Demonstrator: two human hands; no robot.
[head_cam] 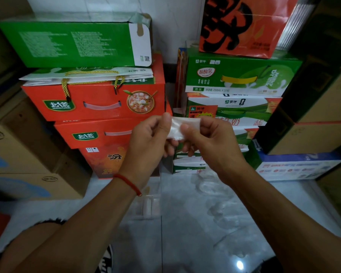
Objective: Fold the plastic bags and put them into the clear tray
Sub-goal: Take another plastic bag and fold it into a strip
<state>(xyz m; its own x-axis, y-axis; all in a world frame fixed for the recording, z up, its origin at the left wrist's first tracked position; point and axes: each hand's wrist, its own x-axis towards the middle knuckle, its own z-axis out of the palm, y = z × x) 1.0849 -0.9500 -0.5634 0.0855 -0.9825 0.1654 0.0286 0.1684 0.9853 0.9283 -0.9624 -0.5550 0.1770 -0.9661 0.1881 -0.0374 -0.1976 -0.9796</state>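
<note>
In mid-air above the pale glossy floor (185, 243), in the head view, a small plastic bag (178, 128) folded into a narrow, milky translucent strip is held between both hands, the left hand (150, 134) and right hand (209, 138) each with fingers clamped on one end of it. Behind it stand two red gift boxes (95, 103) under a green carton (73, 44), plus stacked green milk cartons (238, 75); the clear tray (148, 205) lies faintly visible on the floor below, and loose clear bags (220, 209) beside it are too blurred to count.
</note>
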